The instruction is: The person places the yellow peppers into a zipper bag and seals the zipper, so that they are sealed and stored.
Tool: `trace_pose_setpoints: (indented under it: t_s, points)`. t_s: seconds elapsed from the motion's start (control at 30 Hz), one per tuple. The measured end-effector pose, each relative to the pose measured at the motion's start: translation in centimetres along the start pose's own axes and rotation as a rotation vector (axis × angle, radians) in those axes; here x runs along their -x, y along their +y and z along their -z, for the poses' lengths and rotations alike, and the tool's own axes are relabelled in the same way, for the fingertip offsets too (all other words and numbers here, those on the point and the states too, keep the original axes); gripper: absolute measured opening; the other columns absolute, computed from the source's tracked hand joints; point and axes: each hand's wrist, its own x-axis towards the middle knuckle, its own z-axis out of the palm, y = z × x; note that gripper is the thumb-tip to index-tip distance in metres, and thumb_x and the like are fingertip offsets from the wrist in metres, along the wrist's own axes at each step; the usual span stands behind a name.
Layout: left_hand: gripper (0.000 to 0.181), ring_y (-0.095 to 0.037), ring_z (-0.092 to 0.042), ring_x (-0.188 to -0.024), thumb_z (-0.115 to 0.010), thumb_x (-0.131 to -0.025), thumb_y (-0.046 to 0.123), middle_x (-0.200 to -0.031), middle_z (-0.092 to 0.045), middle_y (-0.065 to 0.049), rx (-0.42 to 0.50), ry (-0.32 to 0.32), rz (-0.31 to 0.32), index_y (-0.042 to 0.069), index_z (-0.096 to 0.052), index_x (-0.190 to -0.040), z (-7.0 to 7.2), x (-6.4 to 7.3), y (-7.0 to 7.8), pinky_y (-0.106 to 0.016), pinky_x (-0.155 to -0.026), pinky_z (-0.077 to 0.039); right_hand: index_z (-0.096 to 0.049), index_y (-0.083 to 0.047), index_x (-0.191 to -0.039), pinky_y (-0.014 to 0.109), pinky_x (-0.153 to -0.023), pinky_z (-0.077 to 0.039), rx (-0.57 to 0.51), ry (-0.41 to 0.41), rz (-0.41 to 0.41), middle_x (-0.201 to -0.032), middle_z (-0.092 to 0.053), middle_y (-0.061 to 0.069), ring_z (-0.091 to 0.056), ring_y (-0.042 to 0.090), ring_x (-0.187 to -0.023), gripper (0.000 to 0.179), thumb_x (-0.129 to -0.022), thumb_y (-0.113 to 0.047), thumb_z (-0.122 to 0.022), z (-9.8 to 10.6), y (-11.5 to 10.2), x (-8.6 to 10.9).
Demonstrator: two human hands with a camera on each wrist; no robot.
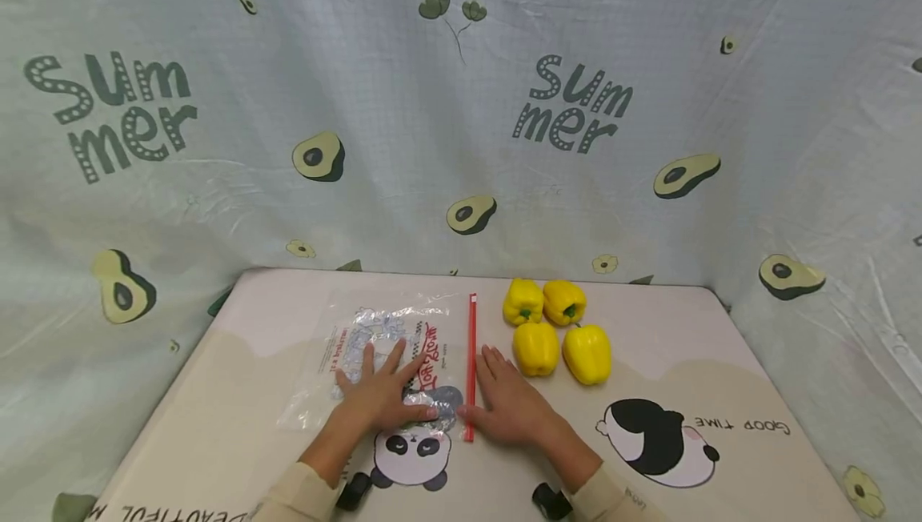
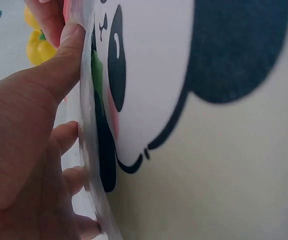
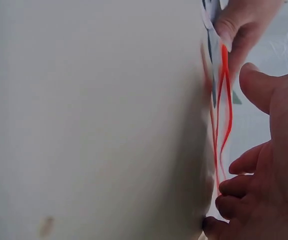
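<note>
Left hand [image 1: 385,400]: fingers spread on clear zip bag [image 1: 403,326]
Right hand [image 1: 513,403]: fingers extended, empty, beside red zipper [image 1: 471,338]
Bell peppers [image 1: 536,349]: four, yellow

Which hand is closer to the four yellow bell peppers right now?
Right. The right hand is just short of the yellow bell peppers, at the red zip strip; the left hand is farther left of them, spread on the clear zip bag.

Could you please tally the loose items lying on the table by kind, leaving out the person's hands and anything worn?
Yellow bell peppers: 4
Clear plastic bag with a red strip along one edge: 1
Total: 5
</note>
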Motion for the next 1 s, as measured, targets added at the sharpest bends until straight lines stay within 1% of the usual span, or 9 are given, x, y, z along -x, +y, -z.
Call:
trace_pose_setpoints:
  t_s: [0.13,0.33,0.57,0.63,0.83,1.0]
  points:
    - [0.1,-0.06,-0.004,-0.158,-0.078,-0.076,0.072,-0.176,-0.019,-0.01,-0.012,0.007,-0.018,0.032,-0.04,-0.161,-0.1,-0.1,-0.2,-0.094,-0.107,-0.005,-0.026,-0.007,-0.165,0.056,-0.131,-0.025,-0.065,-0.014,-0.02,-0.175,-0.021,0.013,-0.021,0.034,-0.163,0.096,-0.096,-0.063,-0.061,0.2,0.2,-0.2]
    - [0.101,-0.06,-0.005,-0.158,-0.078,-0.077,0.07,-0.176,-0.02,-0.01,-0.024,0.015,-0.025,0.031,-0.039,-0.161,0.0,-0.1,-0.3,-0.094,-0.107,-0.007,-0.028,-0.007,-0.164,0.055,-0.132,-0.022,-0.131,-0.001,-0.014,-0.175,-0.021,0.013,-0.019,0.035,-0.164,0.093,-0.096,-0.06,-0.061,0.0,0.8,-0.9]
    - [0.102,-0.059,-0.007,-0.158,-0.082,-0.076,0.066,-0.175,-0.022,-0.011,-0.007,0.013,-0.005,0.029,-0.039,-0.161,0.2,0.1,-0.2,-0.093,-0.108,-0.007,-0.03,-0.011,-0.165,0.057,-0.132,-0.02,-0.2,-0.016,-0.006,-0.176,-0.021,0.009,-0.017,0.033,-0.164,0.09,-0.096,-0.06,-0.062,0.4,0.9,-0.8]
    - [0.102,-0.058,-0.008,-0.158,-0.083,-0.076,0.063,-0.175,-0.023,-0.011,-0.004,0.022,-0.003,0.028,-0.04,-0.161,0.3,0.2,-0.2,-0.093,-0.109,-0.008,-0.03,-0.013,-0.165,0.056,-0.133,-0.019,-0.215,-0.023,-0.002,-0.176,-0.021,0.008,-0.016,0.032,-0.165,0.088,-0.097,-0.057,-0.062,0.5,1.0,-0.8]
    - [0.101,-0.057,-0.012,-0.158,-0.085,-0.076,0.059,-0.175,-0.024,-0.012,-0.013,0.042,-0.015,0.026,-0.04,-0.161,0.4,0.1,0.0,-0.093,-0.108,-0.012,-0.029,-0.011,-0.165,0.055,-0.134,-0.015,-0.263,-0.032,0.001,-0.176,-0.021,0.008,-0.014,0.031,-0.165,0.084,-0.098,-0.048,-0.064,1.0,1.0,-0.9]
    - [0.102,-0.058,-0.012,-0.158,-0.085,-0.076,0.059,-0.174,-0.025,-0.012,-0.014,0.033,-0.013,0.023,-0.041,-0.16,0.3,0.0,0.1,-0.093,-0.108,-0.012,-0.029,-0.011,-0.165,0.054,-0.134,-0.013,-0.295,-0.044,-0.009,-0.176,-0.02,0.007,-0.013,0.032,-0.165,0.075,-0.103,-0.041,-0.059,0.9,1.3,-0.9]
